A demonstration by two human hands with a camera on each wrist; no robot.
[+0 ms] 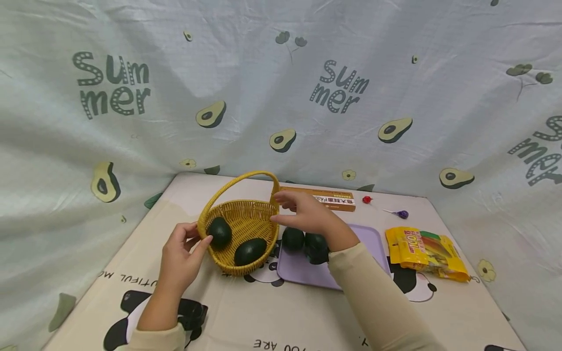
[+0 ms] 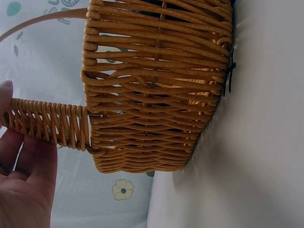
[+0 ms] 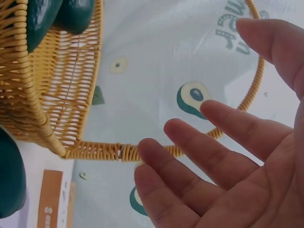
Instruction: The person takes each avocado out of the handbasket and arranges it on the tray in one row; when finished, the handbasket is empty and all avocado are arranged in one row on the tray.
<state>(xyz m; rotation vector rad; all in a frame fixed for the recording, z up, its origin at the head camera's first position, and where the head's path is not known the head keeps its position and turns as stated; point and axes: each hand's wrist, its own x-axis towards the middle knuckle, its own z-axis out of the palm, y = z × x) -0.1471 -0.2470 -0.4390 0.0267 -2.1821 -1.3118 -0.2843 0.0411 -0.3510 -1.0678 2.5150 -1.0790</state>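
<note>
A yellow wicker basket (image 1: 251, 222) with an arched handle (image 1: 239, 179) stands at the middle left of the table, with two dark green avocados (image 1: 250, 252) inside. My left hand (image 1: 179, 258) holds the foot of the handle on the left; in the left wrist view, thumb and fingers (image 2: 40, 156) lie on either side of the woven handle. On the opposite side, my right hand (image 1: 305, 212) is beside the handle with fingers spread and nothing in its grasp. Two more dark green avocados (image 1: 292, 240) sit on a lilac tray (image 1: 371, 240), partly hidden by the right forearm.
Behind the tray lies a long brown box (image 1: 347, 201). A red lollipop (image 1: 367, 199) and a purple lollipop (image 1: 401, 214) are at the back right. A yellow snack bag (image 1: 428, 253) lies right of the tray. A printed cloth (image 1: 246, 73) hangs behind the table.
</note>
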